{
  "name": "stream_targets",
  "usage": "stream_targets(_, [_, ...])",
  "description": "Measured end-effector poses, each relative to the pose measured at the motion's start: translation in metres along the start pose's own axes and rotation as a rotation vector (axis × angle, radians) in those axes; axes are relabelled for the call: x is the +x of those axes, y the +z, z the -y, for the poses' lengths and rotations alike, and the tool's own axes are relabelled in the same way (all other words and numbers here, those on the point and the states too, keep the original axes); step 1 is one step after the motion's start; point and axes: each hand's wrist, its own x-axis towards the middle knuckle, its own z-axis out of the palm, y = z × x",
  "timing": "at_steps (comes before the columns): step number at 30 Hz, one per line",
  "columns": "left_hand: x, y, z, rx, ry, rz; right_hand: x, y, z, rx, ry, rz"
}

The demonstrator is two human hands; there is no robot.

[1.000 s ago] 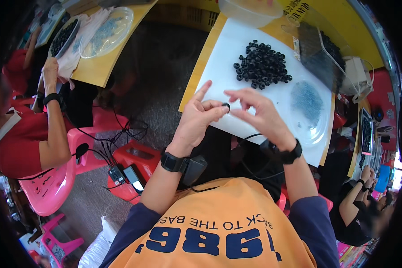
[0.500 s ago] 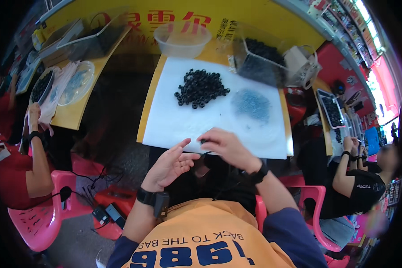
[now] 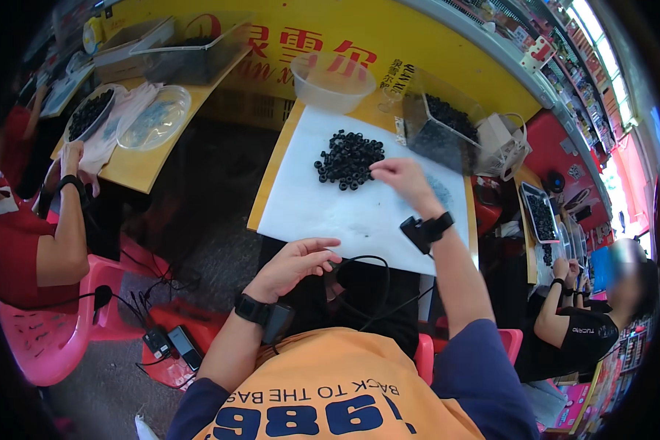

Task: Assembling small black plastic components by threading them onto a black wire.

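Observation:
A heap of small black rings (image 3: 347, 155) lies on the white sheet covering the table. My right hand (image 3: 405, 181) reaches over the sheet, its fingertips pinched at the heap's right edge on a black ring. My left hand (image 3: 295, 268) is off the table's near edge, index finger extended above the thumb and the other fingers curled. Something small and dark shows by its thumb tip, too small to name. Partly behind my right hand is a patch of small bluish clear pieces (image 3: 440, 192).
Behind the sheet stand a clear round tub (image 3: 333, 86), a clear bin of black pieces (image 3: 436, 139) and a whitish bag (image 3: 503, 150). A black cable (image 3: 386, 282) loops near my lap. People work at tables on both sides, and a pink chair (image 3: 59, 323) stands at left.
My right hand has gone from beside my left hand forward to the heap. The left hand's fingers have curled in. The view has shifted, so the table appears farther right.

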Motion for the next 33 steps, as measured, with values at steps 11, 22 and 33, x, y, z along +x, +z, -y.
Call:
stream_targets(11, [0.006, -0.009, 0.005, -0.010, -0.060, -0.079, -0.002, 0.070, -0.032, -0.309, -0.129, -0.201])
stream_targets(22, [0.010, 0.003, 0.009, -0.136, 0.082, -0.112, -0.102, 0.058, 0.027, 0.826, 0.190, 0.048])
stream_targets(33, [0.014, -0.002, 0.023, -0.127, -0.051, -0.122, -0.149, 0.084, 0.049, 0.453, 0.030, 0.082])
